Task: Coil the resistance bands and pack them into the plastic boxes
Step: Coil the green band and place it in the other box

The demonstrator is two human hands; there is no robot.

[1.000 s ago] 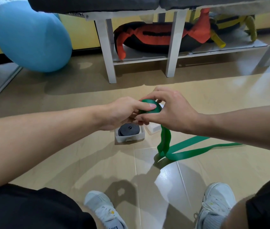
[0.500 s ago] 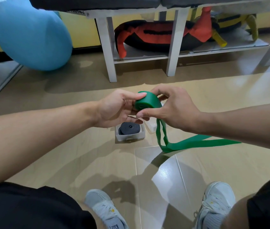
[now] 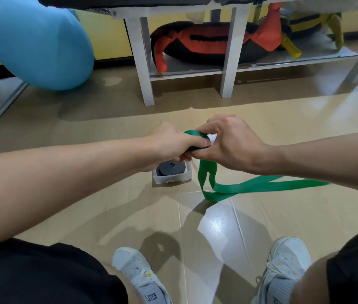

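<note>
While loose tail trails on floor, both hands, L (image 3: pixel 170 142) & R (image 3: pixel 228 139), grip green band coil (image 3: pixel 195 137).

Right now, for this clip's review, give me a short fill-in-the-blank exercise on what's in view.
1. Both hands, left hand and right hand, hold the ____ band.
2. The plastic box on the floor holds a coiled ____ band.
3. The loose tail trails across the ____.

Missing: green; black; floor
</note>
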